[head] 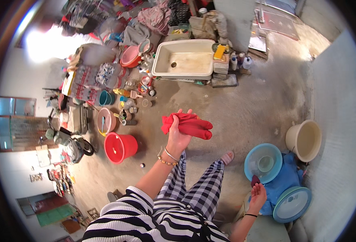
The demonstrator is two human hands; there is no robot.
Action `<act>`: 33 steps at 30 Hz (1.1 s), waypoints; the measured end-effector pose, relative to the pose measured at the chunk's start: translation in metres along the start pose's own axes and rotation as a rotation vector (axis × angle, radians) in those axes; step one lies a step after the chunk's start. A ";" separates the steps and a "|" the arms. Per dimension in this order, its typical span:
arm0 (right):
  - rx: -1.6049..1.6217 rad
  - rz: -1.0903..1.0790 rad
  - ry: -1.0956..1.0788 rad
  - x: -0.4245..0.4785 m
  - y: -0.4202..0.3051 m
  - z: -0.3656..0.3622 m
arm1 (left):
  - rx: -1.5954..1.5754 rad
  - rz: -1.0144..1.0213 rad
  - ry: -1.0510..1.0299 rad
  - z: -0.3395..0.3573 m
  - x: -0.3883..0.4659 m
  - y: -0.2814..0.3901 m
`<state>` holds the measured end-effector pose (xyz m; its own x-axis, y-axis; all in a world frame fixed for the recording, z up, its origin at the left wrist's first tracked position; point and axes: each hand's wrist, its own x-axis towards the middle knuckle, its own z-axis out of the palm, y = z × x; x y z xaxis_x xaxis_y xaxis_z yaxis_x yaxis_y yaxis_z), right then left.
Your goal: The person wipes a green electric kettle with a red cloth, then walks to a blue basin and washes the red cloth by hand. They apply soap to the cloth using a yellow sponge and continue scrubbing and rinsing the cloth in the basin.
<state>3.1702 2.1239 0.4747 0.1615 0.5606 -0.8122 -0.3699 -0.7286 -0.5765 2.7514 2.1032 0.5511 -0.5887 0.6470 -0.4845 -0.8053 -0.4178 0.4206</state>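
Observation:
My left hand holds a folded red cloth, out in front of me at the middle of the view, its thumb across the cloth. At the lower right my right hand is stretched out palm up, its fingertips by a small dark maroon cloth. Whether those fingers grip the maroon cloth cannot be told. That cloth lies against the near rim of a light blue plastic basin, which has a smaller pale green bowl in it.
A white rectangular sink basin stands on the floor ahead. On the left are a red plastic bucket and a pink basin. A beige bucket and a blue-rimmed round basin stand by the right wall. A parked motor scooter is farther left.

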 end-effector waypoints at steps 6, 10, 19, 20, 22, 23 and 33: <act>-0.244 -0.082 -0.119 -0.039 0.024 0.105 | -0.237 0.125 0.101 -0.068 0.003 0.108; -0.526 -0.174 -0.338 -0.090 0.049 0.206 | -0.390 0.306 0.153 -0.121 0.001 0.203; -0.947 -0.230 -0.361 -0.142 0.068 0.288 | -0.611 0.523 0.193 -0.189 0.006 0.345; -0.965 -0.233 -0.329 -0.139 0.067 0.286 | -0.616 0.526 0.153 -0.198 0.007 0.354; -0.976 -0.209 -0.297 -0.136 0.068 0.292 | -0.629 0.541 0.132 -0.207 0.011 0.362; -0.982 -0.194 -0.278 -0.132 0.069 0.297 | -0.629 0.554 0.158 -0.207 0.014 0.365; -0.846 -0.350 -0.392 0.032 0.076 0.454 | -0.515 0.521 0.222 -0.167 0.094 0.356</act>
<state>2.7322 2.2649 0.4460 -0.2335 0.7766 -0.5852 0.4396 -0.4525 -0.7759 2.3978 1.9090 0.5268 -0.8577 0.1641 -0.4873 -0.3185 -0.9136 0.2527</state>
